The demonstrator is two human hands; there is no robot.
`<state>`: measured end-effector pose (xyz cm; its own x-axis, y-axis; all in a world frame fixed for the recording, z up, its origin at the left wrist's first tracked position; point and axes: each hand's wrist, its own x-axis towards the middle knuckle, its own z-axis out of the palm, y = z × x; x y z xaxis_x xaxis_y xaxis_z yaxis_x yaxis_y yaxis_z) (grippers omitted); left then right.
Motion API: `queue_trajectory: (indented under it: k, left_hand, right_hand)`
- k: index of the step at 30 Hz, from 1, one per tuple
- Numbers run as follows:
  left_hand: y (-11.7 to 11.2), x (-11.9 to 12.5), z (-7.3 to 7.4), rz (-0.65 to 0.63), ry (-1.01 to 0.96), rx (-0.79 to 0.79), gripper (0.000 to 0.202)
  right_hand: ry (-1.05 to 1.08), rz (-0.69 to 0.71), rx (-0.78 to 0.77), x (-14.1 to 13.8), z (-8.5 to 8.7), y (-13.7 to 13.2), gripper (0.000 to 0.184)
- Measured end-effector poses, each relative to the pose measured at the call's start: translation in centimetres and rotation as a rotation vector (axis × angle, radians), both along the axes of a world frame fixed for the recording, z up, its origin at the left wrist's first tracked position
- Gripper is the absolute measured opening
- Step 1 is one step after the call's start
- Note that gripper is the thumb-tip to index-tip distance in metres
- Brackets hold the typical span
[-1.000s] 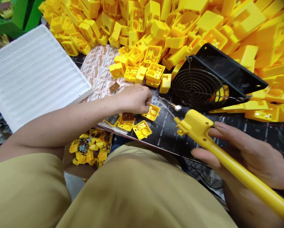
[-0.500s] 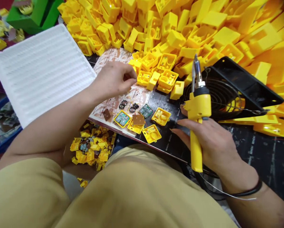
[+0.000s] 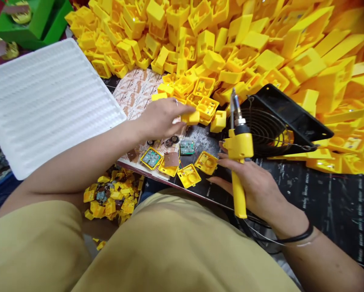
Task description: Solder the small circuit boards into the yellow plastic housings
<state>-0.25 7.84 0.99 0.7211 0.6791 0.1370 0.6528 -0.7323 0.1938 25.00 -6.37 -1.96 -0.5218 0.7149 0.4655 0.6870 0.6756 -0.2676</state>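
My left hand (image 3: 162, 117) reaches across the patterned sheet, its thumb and fingers closed around a small yellow plastic case (image 3: 190, 117) at the near edge of the pile. In my right hand (image 3: 256, 184) is a yellow soldering gun (image 3: 239, 148), tip pointing up and away from me. The gun's handle lies across the palm. Close to my right fingertips lies an open case half (image 3: 206, 162) with another open case half (image 3: 189, 176) beside it. Left of these are a green circuit board (image 3: 187, 147), a brown board (image 3: 171, 159) and a case half holding a circuit board (image 3: 151, 157).
A large heap of yellow cases (image 3: 215, 61) covers the back of the table. A black fan (image 3: 291, 117) leans at the right. White ridged tray (image 3: 54, 101) at left, green bin (image 3: 33, 24) behind. Below the table edge is a container of yellow pieces (image 3: 115, 196).
My left hand has moved right and toward me, onto the small yellow case. The soldering gun remains in my right hand. The whole view has shifted slightly.
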Motion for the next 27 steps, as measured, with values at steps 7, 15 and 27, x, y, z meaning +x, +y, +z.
queue_trajectory:
  k: [7,15,27]
  left_hand:
    - [-1.6,-1.7,0.9,0.065,-0.034,-0.111,0.035]
    - [1.4,-4.1,3.2,0.211,0.190,-0.140,0.030]
    - [0.8,0.0,0.8,0.371,0.390,-0.071,0.030]
  right_hand:
    - [0.034,-0.031,0.003,0.3,0.8,1.3,0.042]
    - [-0.190,0.007,0.063,-2.8,1.2,6.2,0.024]
    - [-0.245,-0.050,0.037,-4.2,0.5,7.4,0.031]
